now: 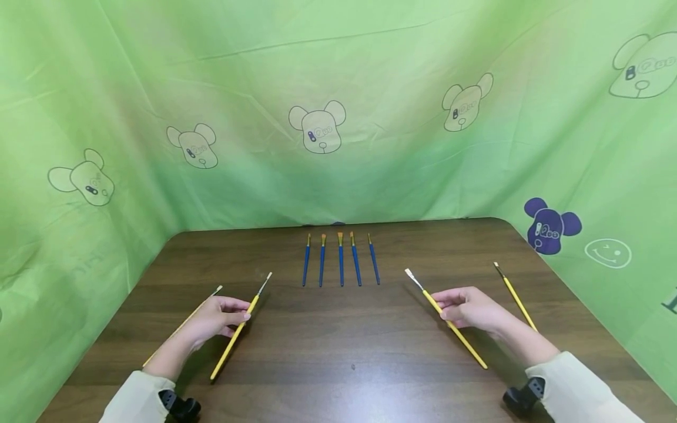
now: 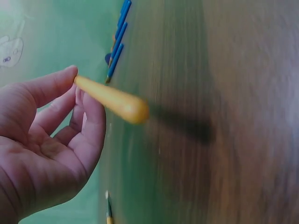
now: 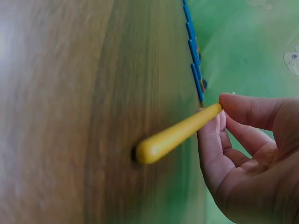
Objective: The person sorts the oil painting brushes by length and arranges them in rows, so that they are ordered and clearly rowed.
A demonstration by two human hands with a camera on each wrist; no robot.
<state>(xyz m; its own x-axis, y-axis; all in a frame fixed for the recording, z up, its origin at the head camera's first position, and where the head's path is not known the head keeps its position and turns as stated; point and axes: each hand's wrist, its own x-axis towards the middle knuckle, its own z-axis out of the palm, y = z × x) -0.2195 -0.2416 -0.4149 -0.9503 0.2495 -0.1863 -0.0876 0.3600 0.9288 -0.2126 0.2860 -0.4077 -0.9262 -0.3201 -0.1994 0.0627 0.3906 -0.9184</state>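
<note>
The yellow-handled left brush (image 1: 234, 339) slanted across the lower left of the frame, pale bristles toward the upper right, pinched between the thumb and fingers of your left hand (image 1: 214, 320). In the left wrist view its butt end stood off its shadow, raised from the tabletop. The matching right brush (image 1: 462, 339) sloped through the lower right, bristles toward the upper left, and your right hand (image 1: 471, 308) pinched it likewise; whether its butt end touched the wood could not be told.

Just beyond your left hand, partly hidden behind it, lay another yellow brush (image 1: 180, 326); a fourth yellow brush (image 1: 517, 299) lay right of your right hand, its lower end meeting your forearm in the view. Near the centre of the frame, between your hands but farther up, five blue brushes (image 1: 341, 264) were lined up side by side, bristles toward the top.

All were over or on the brown wooden table (image 1: 328, 335). Your pale sleeves (image 1: 587, 388) entered at the lower corners, and a green cloth (image 1: 254, 194) printed with bear heads filled the upper frame.
</note>
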